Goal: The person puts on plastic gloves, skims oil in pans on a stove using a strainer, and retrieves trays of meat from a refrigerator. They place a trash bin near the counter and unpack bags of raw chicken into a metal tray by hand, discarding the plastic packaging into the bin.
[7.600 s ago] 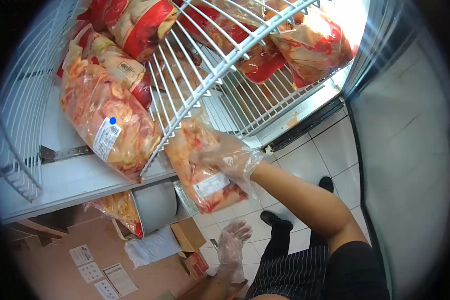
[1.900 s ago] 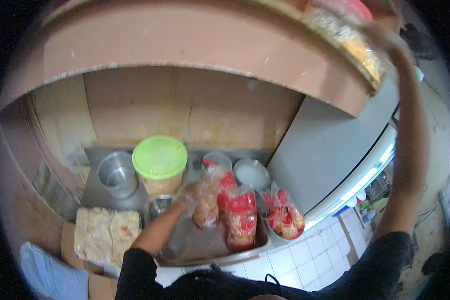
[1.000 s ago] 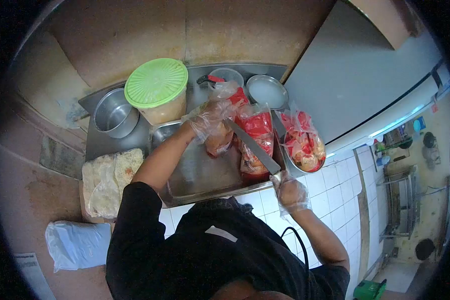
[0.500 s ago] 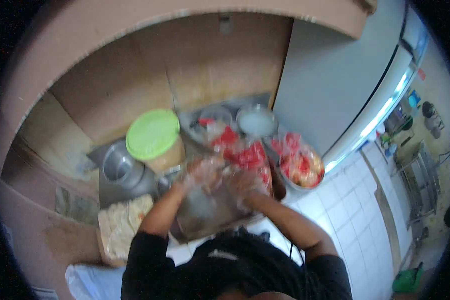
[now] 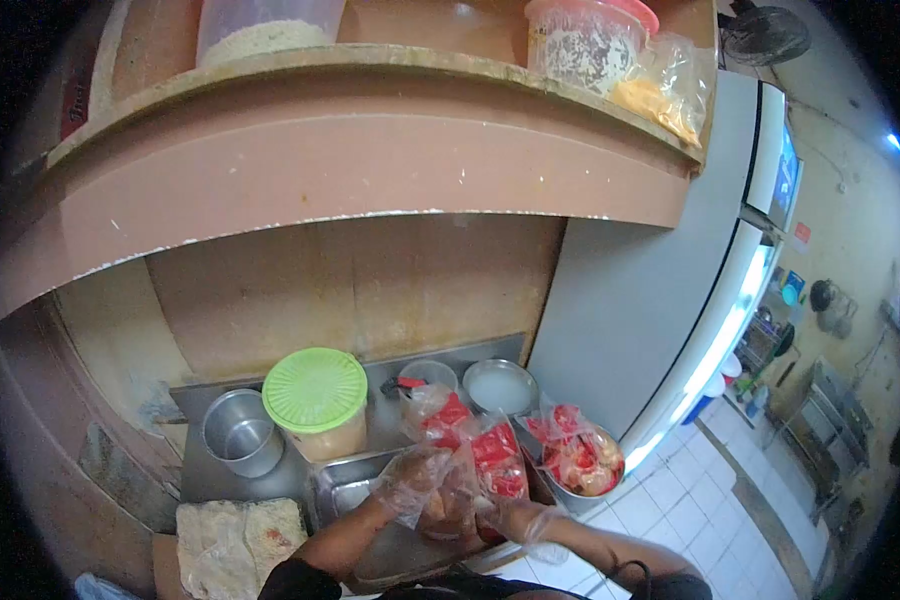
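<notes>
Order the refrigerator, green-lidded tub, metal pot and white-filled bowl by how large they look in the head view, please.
Largest to smallest:
1. Refrigerator
2. Green-lidded tub
3. Metal pot
4. White-filled bowl

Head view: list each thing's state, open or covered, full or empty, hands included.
Green-lidded tub: covered
Metal pot: open, looks empty
Bowl: open, holding bagged food
Fridge: door state unclear
Left hand: gloved, at bagged meat
Right hand: gloved, at bagged meat

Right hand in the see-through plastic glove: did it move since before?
Yes, the right hand went left, from outside the silver metal tray's near right corner to over it.
</notes>
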Demonstrator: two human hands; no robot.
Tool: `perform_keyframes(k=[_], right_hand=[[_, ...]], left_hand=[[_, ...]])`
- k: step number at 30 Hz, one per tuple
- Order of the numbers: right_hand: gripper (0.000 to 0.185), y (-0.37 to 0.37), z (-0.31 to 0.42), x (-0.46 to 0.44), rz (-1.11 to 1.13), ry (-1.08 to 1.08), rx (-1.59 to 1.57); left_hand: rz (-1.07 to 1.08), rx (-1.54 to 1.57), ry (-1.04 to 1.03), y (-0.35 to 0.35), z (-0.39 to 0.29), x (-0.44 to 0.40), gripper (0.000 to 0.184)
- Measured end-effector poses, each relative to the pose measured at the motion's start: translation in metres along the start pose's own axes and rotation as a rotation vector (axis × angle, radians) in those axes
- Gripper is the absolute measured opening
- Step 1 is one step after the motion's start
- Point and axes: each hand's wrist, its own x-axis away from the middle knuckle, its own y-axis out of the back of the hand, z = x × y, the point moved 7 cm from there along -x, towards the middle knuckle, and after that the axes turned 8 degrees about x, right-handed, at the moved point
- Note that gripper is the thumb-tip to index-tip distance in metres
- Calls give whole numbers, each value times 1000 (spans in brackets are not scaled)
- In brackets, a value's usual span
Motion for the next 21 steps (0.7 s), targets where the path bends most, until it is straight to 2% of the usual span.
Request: perform_keyframes(k=[1,3,5,6,9,11,12,15,17,19,21], right_hand=[[50,-2,-3,4,70,-74,-54],[54,30,20,13,210,-251,-261],[54,4,5,17,145,-393,-797],[52,15,18,29,185,-430,-878],[46,6,22,47,198,-514,-984],[43,-3,18,58,175,-568,-1009],[42,9,35,71,236,-482,-1271],[47,56,47,128,358,-594,-1086],[77,92,23,174,297,-510,-763],[73,150,24,218,182,-581,-572],[64,217,19,251,-23,-507,-230]], left_hand=[[-67,108,-45,-25,19,5,22],[-83,140,-75,-41,-5,8,16],[5,-45,-73,4,-82,-24,11],[43,87,46,8,-85,-28,11],[88,-8,24,-14,-48,-21,10],[78,169,289,-2,-19,-23,19],[79,261,429,-1,-4,-15,25],[16,-543,-112,3,25,-8,37],[-24,-627,-223,26,3,-11,45],[134,-276,221,54,-10,-14,47],[36,-242,250,56,16,-4,42]])
